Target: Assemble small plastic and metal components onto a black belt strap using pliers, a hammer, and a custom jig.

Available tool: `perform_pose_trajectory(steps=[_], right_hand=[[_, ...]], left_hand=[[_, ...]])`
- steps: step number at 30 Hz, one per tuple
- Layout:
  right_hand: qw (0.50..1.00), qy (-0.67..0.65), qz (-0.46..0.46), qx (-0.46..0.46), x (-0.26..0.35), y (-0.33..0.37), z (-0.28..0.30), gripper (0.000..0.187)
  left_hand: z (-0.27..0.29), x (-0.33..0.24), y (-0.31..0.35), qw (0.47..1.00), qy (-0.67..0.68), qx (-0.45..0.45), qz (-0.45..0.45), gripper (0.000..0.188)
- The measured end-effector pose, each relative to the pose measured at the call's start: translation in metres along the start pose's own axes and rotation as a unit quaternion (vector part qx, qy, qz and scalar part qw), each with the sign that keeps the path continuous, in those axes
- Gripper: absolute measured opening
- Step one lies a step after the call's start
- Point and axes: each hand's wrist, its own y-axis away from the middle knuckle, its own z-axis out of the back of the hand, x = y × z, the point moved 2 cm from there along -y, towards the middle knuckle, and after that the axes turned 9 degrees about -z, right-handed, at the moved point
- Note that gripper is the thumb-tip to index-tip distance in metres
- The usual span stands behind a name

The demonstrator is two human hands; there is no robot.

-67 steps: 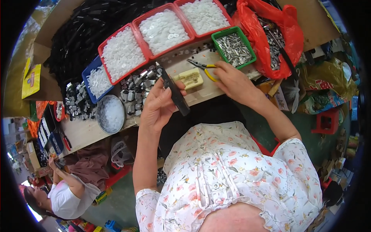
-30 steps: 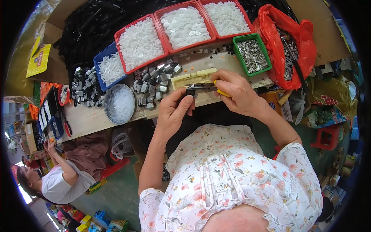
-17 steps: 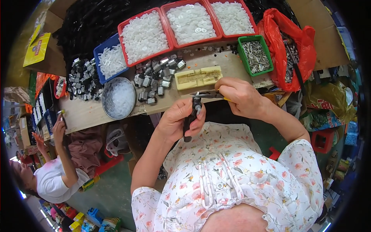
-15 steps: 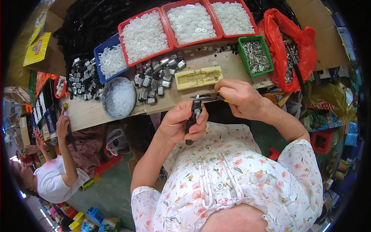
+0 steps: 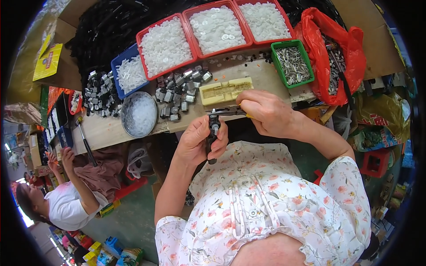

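My left hand point(image 5: 194, 141) is closed around a black plastic part point(image 5: 212, 148) with a small grey-white fitting on it, held upright above my lap at the table's front edge. My right hand point(image 5: 270, 111) grips black-jawed pliers point(image 5: 230, 111) with yellow handles. The jaws reach left to the top of the black part, where a small bright metal piece point(image 5: 214, 110) shows. Whether the jaws are clamped on that piece is too small to tell. Just beyond both hands lies a cream rectangular block point(image 5: 213, 99) with a recessed middle.
Red trays point(image 5: 196, 60) of white plastic pieces line the back, beside a green basket point(image 5: 290, 43) of metal pins and a red plastic bag point(image 5: 311, 31). Metal-and-black parts point(image 5: 175, 95) lie near a round metal bowl point(image 5: 153, 104). A co-worker point(image 5: 71, 204) sits at left.
Both my hands, with the black part and pliers, have shifted slightly left. The co-worker's hand has dropped away from a long-handled tool at the table's left end.
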Motion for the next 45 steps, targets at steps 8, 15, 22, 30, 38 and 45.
perform_pose_trajectory(steps=[8, 15, 22, 30, 38, 45], right_hand=[[1.0, -0.005, 0.025, -0.01, 0.015, -0.009, -0.017, 0.015], [0.998, 0.015, 0.02, 0.053, 0.025, -0.024, -0.025, 0.02], [0.996, 0.063, 0.061, 0.015, 0.031, -0.023, -0.023, 0.021], [0.997, 0.039, 0.056, 0.03, 0.023, -0.018, -0.02, 0.021], [0.985, 0.127, -0.108, -0.042, -0.069, -0.004, -0.004, 0.016], [0.945, 0.26, -0.196, 0.024, -0.102, -0.004, -0.014, 0.018]], left_hand=[[0.009, -0.004, 0.033, 0.996, -0.061, -0.065, -0.029, 0.04], [0.012, -0.014, 0.051, 0.979, -0.143, -0.12, -0.084, 0.038], [0.008, -0.019, 0.054, 0.965, -0.218, -0.096, -0.11, 0.041], [0.008, -0.019, 0.057, 0.961, -0.234, -0.116, -0.091, 0.035], [0.087, -0.022, 0.17, 0.696, -0.661, -0.192, 0.202, 0.028], [0.047, -0.077, 0.142, 0.625, -0.745, -0.149, 0.176, 0.036]])
